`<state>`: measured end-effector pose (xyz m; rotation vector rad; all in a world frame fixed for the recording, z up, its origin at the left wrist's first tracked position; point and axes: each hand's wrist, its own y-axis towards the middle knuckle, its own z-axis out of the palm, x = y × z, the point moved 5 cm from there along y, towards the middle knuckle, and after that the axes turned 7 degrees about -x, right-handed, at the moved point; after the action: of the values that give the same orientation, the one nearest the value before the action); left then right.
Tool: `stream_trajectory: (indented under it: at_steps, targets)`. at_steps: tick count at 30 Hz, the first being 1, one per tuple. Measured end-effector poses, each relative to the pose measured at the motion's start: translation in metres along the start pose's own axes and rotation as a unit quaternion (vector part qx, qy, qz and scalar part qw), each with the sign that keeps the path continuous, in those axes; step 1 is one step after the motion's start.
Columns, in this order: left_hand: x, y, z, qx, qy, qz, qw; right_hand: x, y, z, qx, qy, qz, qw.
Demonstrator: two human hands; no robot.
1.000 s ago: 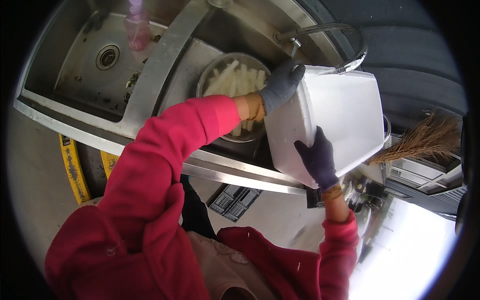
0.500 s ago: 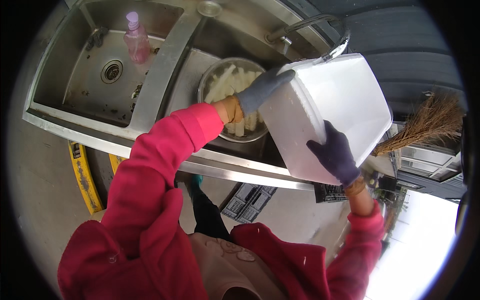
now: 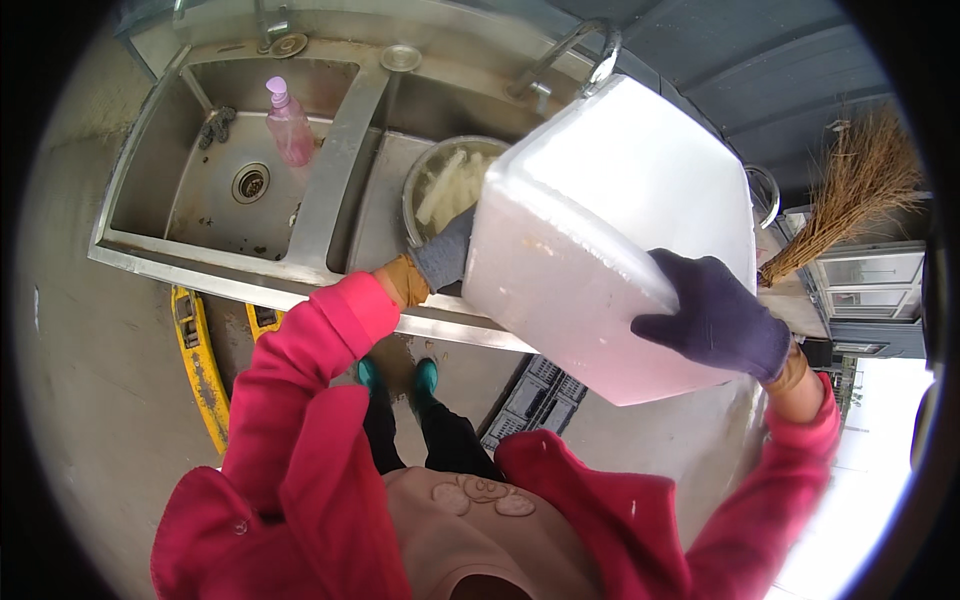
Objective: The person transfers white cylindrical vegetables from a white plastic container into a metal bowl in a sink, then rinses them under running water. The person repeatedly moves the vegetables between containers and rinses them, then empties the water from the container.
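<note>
A white foam box [image 3: 565,300] is tilted between my gloved hands, its hollow inside showing, in front of the right sink basin. My left hand [image 3: 443,258], in a grey glove, is against the box's left side, its fingers hidden behind it. In a dark purple glove, my right hand [image 3: 715,312] grips the near rim, thumb on the outer wall. Left of the box, a round metal bowl [image 3: 409,190] stands in the basin. Pale, peeled-looking sticks [image 3: 455,185] lie in the bowl; the box covers part of both.
The left basin [image 3: 215,215] holds a pink pump bottle [image 3: 290,130] and a dark scrubber [image 3: 216,127]. A curved faucet [image 3: 575,45] rises behind the box. At the right stands a twig broom [image 3: 850,195]. Yellow metal bars [image 3: 200,360] and a dark crate [image 3: 535,400] are on the floor below.
The foam box has come nearer to me, farther from the faucet. My left hand has shifted from its upper rim down to its left side. The right hand still holds the rim.
</note>
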<state>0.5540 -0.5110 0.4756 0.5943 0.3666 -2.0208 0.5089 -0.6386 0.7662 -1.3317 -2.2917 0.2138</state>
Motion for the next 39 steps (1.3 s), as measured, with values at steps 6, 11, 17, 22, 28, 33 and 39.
stream_trajectory:
  at_steps: [6, 11, 17, 22, 28, 33, 39]
  targets:
    - [0.034, -0.053, -0.022, -0.047, -0.115, -0.130, 0.984, -0.005, -0.022, 0.001, 0.042, -0.052, -0.041, 0.997]
    - [0.037, -0.085, -0.026, -0.056, -0.005, -0.047, 0.997, -0.024, -0.019, 0.008, 0.049, -0.020, -0.108, 0.993]
    - [-0.001, -0.142, -0.012, -0.208, -0.036, 0.038, 0.977, -0.032, -0.033, 0.013, 0.074, 0.131, -0.125, 0.981]
    - [-0.049, -0.185, 0.039, -0.293, 0.061, 0.172, 0.939, -0.056, -0.031, 0.030, -0.069, 0.016, -0.199, 0.977]
    - [-0.090, -0.214, 0.085, -0.396, 0.206, 0.228, 0.866, -0.088, -0.011, 0.060, -0.133, -0.006, -0.168, 0.977]
    - [-0.125, -0.207, 0.121, -0.403, 0.322, 0.278, 0.811, -0.095, -0.013, 0.087, -0.058, 0.254, -0.068, 0.963]
    - [-0.139, -0.174, 0.154, -0.376, 0.354, 0.283, 0.808, -0.128, -0.019, 0.121, -0.090, 0.428, -0.051, 0.898]
